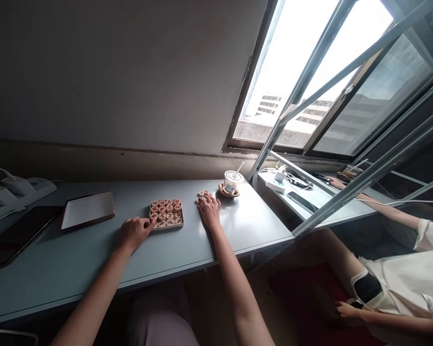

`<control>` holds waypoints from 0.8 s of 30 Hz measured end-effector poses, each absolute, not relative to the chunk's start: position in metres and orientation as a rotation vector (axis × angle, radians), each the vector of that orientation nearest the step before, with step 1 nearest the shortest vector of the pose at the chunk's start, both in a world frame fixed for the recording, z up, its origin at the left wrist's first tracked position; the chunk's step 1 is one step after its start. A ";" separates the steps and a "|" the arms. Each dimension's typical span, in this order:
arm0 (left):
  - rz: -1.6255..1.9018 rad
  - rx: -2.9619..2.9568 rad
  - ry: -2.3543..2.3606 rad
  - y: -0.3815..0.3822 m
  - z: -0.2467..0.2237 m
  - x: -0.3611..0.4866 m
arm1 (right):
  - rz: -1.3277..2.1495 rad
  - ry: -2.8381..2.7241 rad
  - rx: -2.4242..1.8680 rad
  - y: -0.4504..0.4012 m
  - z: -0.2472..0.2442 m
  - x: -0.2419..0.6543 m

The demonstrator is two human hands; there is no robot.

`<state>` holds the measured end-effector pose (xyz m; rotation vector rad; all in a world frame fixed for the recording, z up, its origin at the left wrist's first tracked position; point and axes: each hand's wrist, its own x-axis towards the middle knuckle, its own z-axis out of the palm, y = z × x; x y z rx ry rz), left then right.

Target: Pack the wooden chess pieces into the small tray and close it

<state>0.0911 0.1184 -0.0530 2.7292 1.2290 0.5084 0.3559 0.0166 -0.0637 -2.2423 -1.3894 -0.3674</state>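
Observation:
A shallow box on the desk holds Chinese chess pieces in rows, round and wooden with red and black characters. My left hand is closed at the box's near left corner, its thumb and finger on the edge there. To the right of the box, my right hand reaches over a few loose chess pieces, with its fingers apart and the tips touching them. Part of this small group is covered by the fingers. The box's lid lies upturned at the left.
A lidded drink cup with a straw stands in a brown holder beyond my right hand. At the left are a tablet and a power strip. Metal frame bars rise at right, where another person sits.

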 end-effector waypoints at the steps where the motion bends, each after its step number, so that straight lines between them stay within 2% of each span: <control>1: 0.509 2.732 1.232 0.118 -0.052 0.092 | -0.350 -1.398 -2.241 0.017 -0.064 0.357; 19: 0.386 2.592 1.315 0.122 -0.050 0.095 | -0.275 -1.384 -2.203 0.016 -0.055 0.356; 24: 0.387 2.581 1.259 0.124 -0.052 0.094 | -0.239 -1.369 -2.079 0.017 -0.045 0.342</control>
